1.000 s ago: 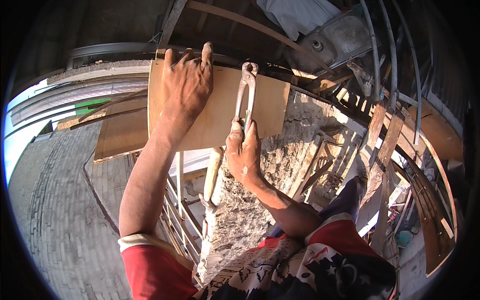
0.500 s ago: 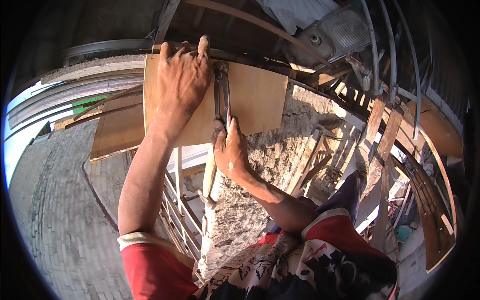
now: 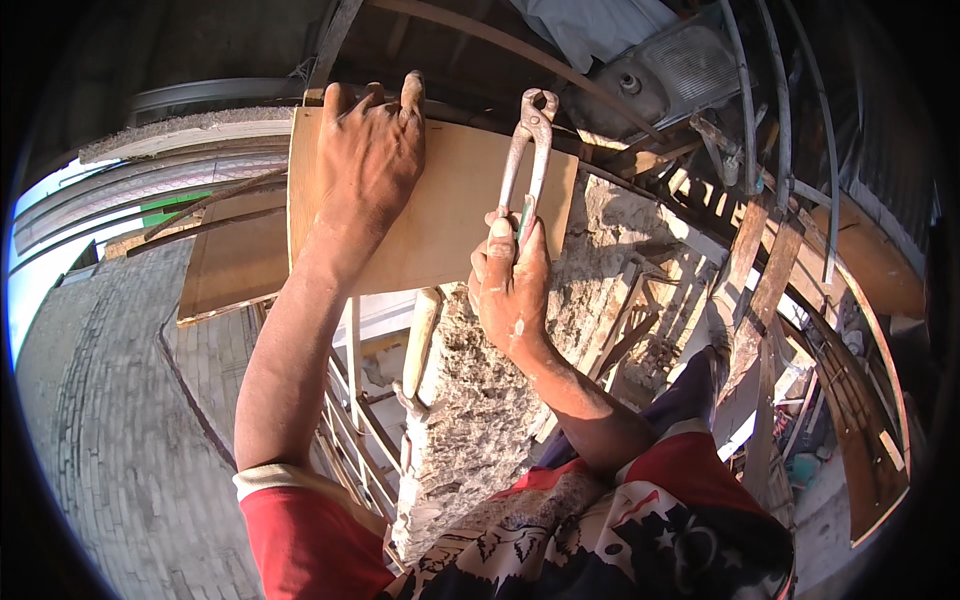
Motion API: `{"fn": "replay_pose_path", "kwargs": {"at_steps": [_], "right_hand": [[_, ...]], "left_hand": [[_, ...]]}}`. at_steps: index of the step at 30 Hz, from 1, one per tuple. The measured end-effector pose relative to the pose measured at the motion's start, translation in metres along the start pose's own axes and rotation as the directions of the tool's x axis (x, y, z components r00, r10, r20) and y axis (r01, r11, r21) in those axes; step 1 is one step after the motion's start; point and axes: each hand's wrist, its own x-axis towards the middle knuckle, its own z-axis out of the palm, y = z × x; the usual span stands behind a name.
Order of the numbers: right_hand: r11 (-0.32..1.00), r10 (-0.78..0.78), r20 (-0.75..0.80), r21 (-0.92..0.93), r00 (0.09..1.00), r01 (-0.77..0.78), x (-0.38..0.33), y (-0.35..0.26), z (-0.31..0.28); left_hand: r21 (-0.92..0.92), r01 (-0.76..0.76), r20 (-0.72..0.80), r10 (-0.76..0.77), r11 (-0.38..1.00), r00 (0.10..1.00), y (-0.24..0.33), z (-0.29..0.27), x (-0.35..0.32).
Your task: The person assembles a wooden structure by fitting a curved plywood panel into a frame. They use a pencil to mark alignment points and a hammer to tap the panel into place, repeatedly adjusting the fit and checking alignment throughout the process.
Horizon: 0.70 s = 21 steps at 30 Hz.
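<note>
The left hand [image 3: 368, 160] is pressing flat, fingers spread, on the pale plywood board [image 3: 440, 215]; the right hand [image 3: 512, 285] is gripping rusty steel pincers [image 3: 528, 150], jaws reaching the board's top edge, seemingly tying wire there.

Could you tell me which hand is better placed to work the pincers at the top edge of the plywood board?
The right hand: it grips the pincers by the handles, head up near the board's top edge. The left hand is pressed flat against the plywood board, fingers hooked over its top.
</note>
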Motion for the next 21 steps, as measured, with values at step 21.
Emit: {"fn": "replay_pose_path", "kwargs": {"at_steps": [21], "right_hand": [[0.971,0.029,-0.031,0.240,0.999,-0.021,-0.009,0.009,0.010]], "left_hand": [[0.014,-0.012,-0.004,0.012,1.000,1.000,0.001,0.003,-0.001]]}}
